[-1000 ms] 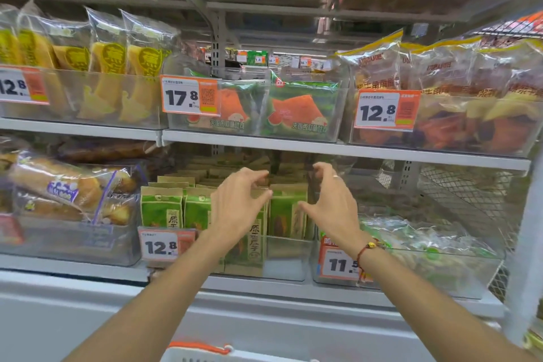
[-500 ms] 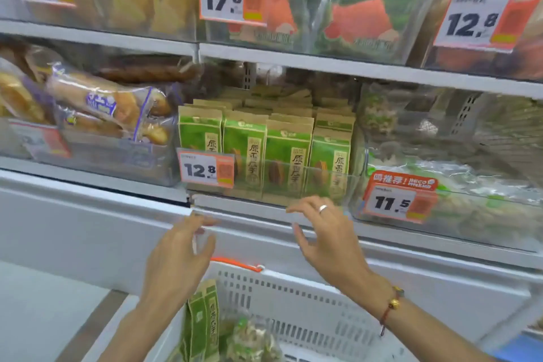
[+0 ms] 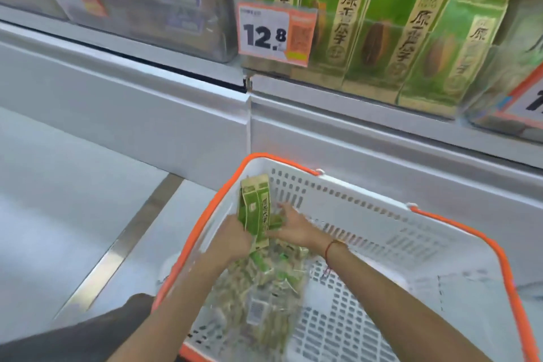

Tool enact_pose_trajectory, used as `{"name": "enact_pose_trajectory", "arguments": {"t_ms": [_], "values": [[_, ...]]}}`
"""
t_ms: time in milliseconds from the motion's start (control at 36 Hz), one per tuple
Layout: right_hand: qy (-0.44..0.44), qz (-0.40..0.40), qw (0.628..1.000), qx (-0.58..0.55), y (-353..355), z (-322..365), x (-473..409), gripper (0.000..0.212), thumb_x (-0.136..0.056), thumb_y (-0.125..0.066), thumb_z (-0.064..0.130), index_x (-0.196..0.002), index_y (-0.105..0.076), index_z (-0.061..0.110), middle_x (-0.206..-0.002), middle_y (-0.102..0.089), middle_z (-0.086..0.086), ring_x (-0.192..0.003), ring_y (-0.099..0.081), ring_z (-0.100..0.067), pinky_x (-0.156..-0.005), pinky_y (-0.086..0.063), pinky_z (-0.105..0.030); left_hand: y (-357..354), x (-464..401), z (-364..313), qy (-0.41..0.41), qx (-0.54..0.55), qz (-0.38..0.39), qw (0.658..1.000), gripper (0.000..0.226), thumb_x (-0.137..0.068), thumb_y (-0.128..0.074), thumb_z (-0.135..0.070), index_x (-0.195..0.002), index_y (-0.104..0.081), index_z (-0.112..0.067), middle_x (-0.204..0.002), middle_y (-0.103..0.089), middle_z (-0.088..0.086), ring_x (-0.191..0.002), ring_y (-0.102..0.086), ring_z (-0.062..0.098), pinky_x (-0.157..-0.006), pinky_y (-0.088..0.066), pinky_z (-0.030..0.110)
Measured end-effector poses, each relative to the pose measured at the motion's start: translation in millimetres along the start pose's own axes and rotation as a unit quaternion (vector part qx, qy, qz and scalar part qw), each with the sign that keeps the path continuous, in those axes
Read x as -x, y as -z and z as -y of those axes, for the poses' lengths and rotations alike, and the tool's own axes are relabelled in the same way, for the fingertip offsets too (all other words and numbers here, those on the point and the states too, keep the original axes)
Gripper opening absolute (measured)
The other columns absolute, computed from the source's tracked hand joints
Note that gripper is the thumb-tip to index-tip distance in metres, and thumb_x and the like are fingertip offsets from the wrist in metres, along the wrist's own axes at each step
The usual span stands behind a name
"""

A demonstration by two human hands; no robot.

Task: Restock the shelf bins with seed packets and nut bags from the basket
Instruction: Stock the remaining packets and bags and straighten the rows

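Basket (image 3: pixel 382 214) right half bare; nut bags (image 3: pixel 258 288) crowd left.

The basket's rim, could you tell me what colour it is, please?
Orange, on a white basket; clearest in the head view.

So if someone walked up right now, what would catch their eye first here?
Probably the white basket with its bright orange rim at bottom centre, where the left hand and right hand meet around upright green seed packets above clear nut bags. Next, the orange 12.8 price tag on the shelf bin above, beside a row of matching green packets.
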State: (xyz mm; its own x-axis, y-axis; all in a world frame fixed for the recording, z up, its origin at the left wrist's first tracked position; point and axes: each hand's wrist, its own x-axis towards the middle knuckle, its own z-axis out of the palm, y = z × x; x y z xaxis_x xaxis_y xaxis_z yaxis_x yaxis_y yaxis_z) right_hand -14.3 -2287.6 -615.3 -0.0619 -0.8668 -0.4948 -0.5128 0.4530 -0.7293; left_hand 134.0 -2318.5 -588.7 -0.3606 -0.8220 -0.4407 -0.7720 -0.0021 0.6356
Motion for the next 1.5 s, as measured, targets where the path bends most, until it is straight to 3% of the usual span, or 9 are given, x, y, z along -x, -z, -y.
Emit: {"name": "enact_pose_trajectory", "arguments": {"t_ms": [139, 361, 472, 583, 833, 1028, 1222, 1306, 1500], "values": [[0.057, -0.021, 0.99, -0.129, -24, 6, -10, 0.05, -0.066, -0.082, 0.002, -0.1, -0.055, 0.026, -0.098, -0.063, 0.004, -0.096, -0.061, -0.01, -0.088, -0.051, -0.032, -10, -3, 9, -0.043, 0.044, -0.039, 0.997, 0.03, -0.083, -0.054, -0.012, -0.108, -0.068, -0.018, -0.108, -0.068, 0.004, -0.098, -0.062, 0.022, -0.084, -0.053, 0.038], [-0.015, -0.074, 0.991, -0.113, -13, -29, 10, 0.045, -0.081, -0.072, 0.013, -0.123, -0.055, 0.018, -0.115, -0.066, 0.001, -0.101, -0.063, -0.013, -0.081, -0.055, -0.025, -15, 3, 20, -0.052, -0.135, -0.016, 0.989, 0.029, -0.089, -0.051, -0.007, -0.114, -0.06, -0.016, -0.106, -0.066, 0.002, -0.095, -0.063, 0.02, -0.085, -0.053, 0.037], [-0.003, -0.1, 0.994, 0.047, 10, -48, 41, 0.038, -0.089, -0.065, 0.023, -0.125, -0.056, 0.015, -0.119, -0.065, 0.001, -0.087, -0.057, -0.007, -0.054, -0.04, -0.005, -29, 18, 16, -0.069, -0.475, -0.047, 0.876, 0.07, -0.086, -0.058, -0.007, -0.144, -0.019, -0.001, -0.144, -0.033, 0.016, -0.133, -0.033, 0.029, -0.11, -0.031, 0.035], [-0.006, -0.14, 0.974, 0.177, 30, -63, 67, 0.037, -0.091, -0.061, 0.027, -0.126, -0.053, 0.018, -0.114, -0.066, -0.001, -0.073, -0.054, -0.007, -0.049, -0.034, -0.007, -36, 18, 9, -0.072, -0.58, -0.043, 0.81, 0.077, -0.092, -0.054, -0.021, -0.146, -0.007, 0.005, -0.144, -0.029, 0.018, -0.132, -0.029, 0.031, -0.107, -0.029, 0.037], [-0.049, -0.058, 0.981, 0.18, 18, -84, 70, 0.027, -0.087, -0.063, 0.031, -0.114, -0.061, 0.026, -0.113, -0.066, 0.004, -0.09, -0.062, -0.015, -0.076, -0.052, -0.032, -55, 7, -16, -0.092, -0.493, -0.029, 0.865, 0.028, -0.087, -0.052, -0.003, -0.112, -0.059, -0.012, -0.123, -0.052, 0.007, -0.113, -0.044, 0.024, -0.096, -0.038, 0.034], [-0.117, 0.139, 0.98, -0.08, -6, -65, 72, 0.084, -0.085, -0.064, 0.047, -0.151, -0.015, 0.033, -0.156, -0.015, 0.006, -0.14, -0.027, -0.019, -0.109, -0.031, -0.032, -56, 2, 11, -0.028, -0.288, 0.05, 0.956, 0.053, -0.087, -0.06, -0.036, -0.129, -0.041, -0.01, -0.132, -0.047, 0.011, -0.122, -0.044, 0.03, -0.1, -0.039, 0.04], [-0.125, 0.042, 0.99, -0.05, -20, -79, 65, 0.094, -0.068, -0.08, 0.048, -0.143, -0.03, 0.022, -0.138, -0.044, -0.001, -0.123, -0.047, -0.019, -0.102, -0.04, -0.03, -53, -13, 18, 0.093, -0.116, 0.031, 0.988, 0.04, -0.088, -0.062, -0.032, -0.116, -0.049, -0.006, -0.102, -0.062, 0.007, -0.092, -0.061, 0.024, -0.07, -0.049, 0.032], [-0.12, -0.02, 0.99, 0.07, -27, -87, 61, 0.102, -0.052, -0.081, 0.066, -0.132, -0.038, 0.019, -0.125, -0.055, 0.001, -0.107, -0.054, -0.015, -0.091, -0.049, -0.03, -51, -17, 17, 0.118, -0.152, 0.037, 0.981, 0.057, -0.077, -0.074, -0.037, -0.115, -0.048, -0.003, -0.116, -0.053, 0.012, -0.106, -0.055, 0.026, -0.088, -0.049, 0.035], [-0.138, -0.075, 0.948, 0.276, 0, -98, 72, 0.094, -0.056, -0.069, 0.077, -0.116, -0.041, 0.011, -0.108, -0.044, -0.002, -0.104, -0.041, -0.019, -0.086, -0.041, -0.031, -57, -17, 27, 0.079, -0.084, 0.002, 0.993, 0.038, -0.075, -0.075, -0.041, -0.1, -0.062, -0.015, -0.093, -0.067, 0.003, -0.083, -0.064, 0.018, -0.07, -0.052, 0.03]]}}
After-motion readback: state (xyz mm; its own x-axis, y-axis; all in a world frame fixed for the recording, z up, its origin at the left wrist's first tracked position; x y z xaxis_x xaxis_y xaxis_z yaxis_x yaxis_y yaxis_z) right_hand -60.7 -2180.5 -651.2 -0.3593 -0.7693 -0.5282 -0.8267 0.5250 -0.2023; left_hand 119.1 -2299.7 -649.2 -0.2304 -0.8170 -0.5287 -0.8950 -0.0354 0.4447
